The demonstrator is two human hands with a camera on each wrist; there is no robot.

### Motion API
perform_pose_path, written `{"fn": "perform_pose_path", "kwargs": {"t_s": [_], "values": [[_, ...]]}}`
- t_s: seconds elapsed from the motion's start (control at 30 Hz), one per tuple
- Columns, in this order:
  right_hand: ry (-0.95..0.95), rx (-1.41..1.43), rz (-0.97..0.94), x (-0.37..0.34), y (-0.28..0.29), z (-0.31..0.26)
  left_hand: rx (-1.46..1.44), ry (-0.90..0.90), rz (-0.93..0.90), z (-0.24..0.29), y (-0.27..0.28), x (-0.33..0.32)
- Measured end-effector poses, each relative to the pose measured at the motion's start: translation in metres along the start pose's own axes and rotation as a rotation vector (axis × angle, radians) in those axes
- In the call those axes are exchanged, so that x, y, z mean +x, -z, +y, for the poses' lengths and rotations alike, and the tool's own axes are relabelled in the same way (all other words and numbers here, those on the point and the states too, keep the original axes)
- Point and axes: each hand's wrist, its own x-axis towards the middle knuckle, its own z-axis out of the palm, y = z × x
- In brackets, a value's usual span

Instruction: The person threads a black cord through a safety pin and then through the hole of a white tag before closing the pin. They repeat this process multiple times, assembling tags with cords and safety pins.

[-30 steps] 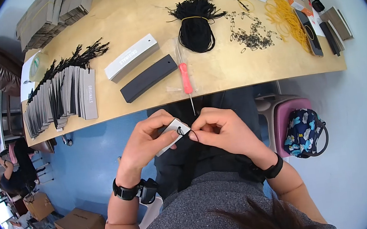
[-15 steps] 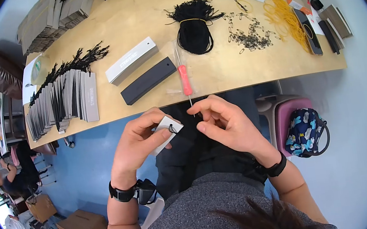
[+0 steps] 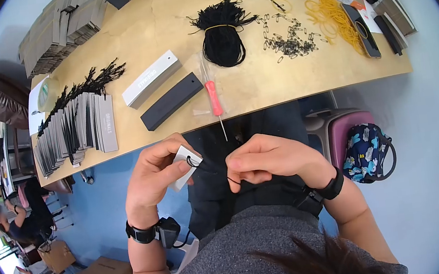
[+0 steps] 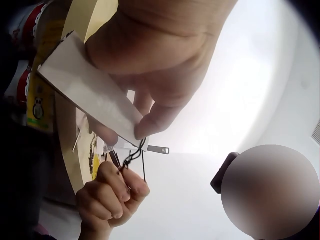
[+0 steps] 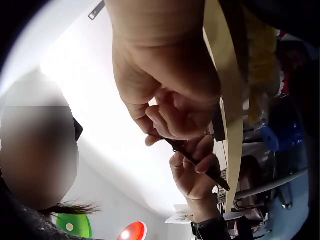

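Note:
My left hand (image 3: 154, 172) pinches a white tag (image 3: 183, 166) between thumb and fingers, its holed corner towards the right. A black cord (image 3: 195, 162) passes through the hole and stretches across to my right hand (image 3: 271, 158), whose curled fingers grip its far part. In the left wrist view the tag (image 4: 90, 87) lies along the left hand (image 4: 155, 60), and the looped cord (image 4: 132, 158) runs down to the right hand (image 4: 107, 197). The right wrist view shows the tag (image 5: 202, 167) nearly edge-on.
On the table (image 3: 163, 31) lie a red-handled tool (image 3: 213, 98), white (image 3: 151, 78) and black (image 3: 171, 101) tag stacks, a cord bundle (image 3: 223, 43), small metal pins (image 3: 293, 43) and yellow bands (image 3: 334, 19). Strung tags (image 3: 102, 121) fan out at the left.
The right hand let go beside the tag, then took hold of the cord and drew it away, so it now spans the gap. The left hand with the tag moved slightly left.

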Motion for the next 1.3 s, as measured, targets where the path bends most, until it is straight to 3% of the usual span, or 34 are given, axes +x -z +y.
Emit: {"fn": "perform_pose_path", "kwargs": {"t_s": [0.03, 0.07, 0.13, 0.17, 0.3, 0.4, 0.5, 0.57, 0.6, 0.67, 0.73, 0.8, 0.87, 0.9, 1.0, 1.03, 1.1, 1.13, 1.17, 1.3], "values": [[-0.074, -0.126, 0.152, 0.003, -0.002, 0.002, 0.003, 0.009, -0.022, 0.001, 0.000, 0.000], [-0.073, -0.126, 0.154, 0.007, -0.003, 0.007, 0.006, 0.017, -0.045, 0.001, 0.000, 0.001], [0.285, -0.696, 0.474, 0.012, -0.004, 0.017, 0.025, 0.037, -0.035, -0.001, -0.002, 0.002], [0.321, -0.796, 0.512, 0.011, -0.006, 0.017, 0.045, 0.058, -0.023, -0.003, -0.003, 0.002], [0.280, -0.779, 0.574, 0.011, -0.016, 0.012, 0.069, 0.057, -0.016, -0.004, -0.005, 0.002], [0.378, -0.759, 0.557, 0.019, -0.017, 0.019, 0.105, 0.067, 0.044, -0.002, -0.010, 0.004], [0.408, -0.646, 0.469, 0.022, -0.017, 0.023, 0.093, 0.061, 0.043, -0.001, -0.009, 0.003], [0.299, -0.298, 0.447, 0.017, -0.015, 0.024, 0.115, 0.079, 0.061, 0.002, -0.009, 0.001], [0.373, -0.116, 0.493, 0.016, -0.016, 0.023, 0.115, 0.078, 0.065, 0.005, -0.010, 0.000], [0.325, 0.252, 0.491, 0.003, -0.004, 0.015, 0.165, 0.163, 0.116, 0.010, -0.015, -0.002], [0.500, 0.436, 0.456, -0.005, 0.010, 0.010, 0.178, 0.129, 0.102, 0.008, -0.015, -0.006], [0.506, 0.413, 0.495, -0.013, 0.020, 0.005, 0.194, 0.091, 0.087, 0.007, -0.018, -0.009], [0.490, 0.511, 0.497, -0.011, 0.016, 0.001, 0.518, -0.038, -0.008, 0.010, -0.023, -0.012], [0.487, 0.510, 0.487, -0.010, 0.016, 0.000, 0.667, -0.039, -0.080, 0.021, -0.024, -0.014], [0.414, 0.479, 0.385, -0.004, 0.017, -0.007, 0.676, 0.017, -0.077, 0.038, -0.021, -0.020], [0.377, 0.401, 0.392, -0.002, 0.014, -0.014, 0.599, -0.026, 0.011, 0.043, -0.019, -0.019], [0.341, 0.322, 0.394, 0.002, 0.008, -0.020, 0.472, 0.016, 0.396, 0.055, -0.006, -0.013], [0.344, 0.227, 0.391, 0.004, 0.004, -0.020, 0.589, -0.040, 0.469, 0.062, 0.019, -0.003], [0.347, 0.130, 0.390, 0.004, 0.001, -0.019, 0.467, -0.244, 0.539, 0.066, 0.036, 0.012], [0.235, -0.124, 0.299, -0.003, -0.003, -0.009, 0.588, -0.321, 0.756, 0.077, 0.101, 0.036]]}}
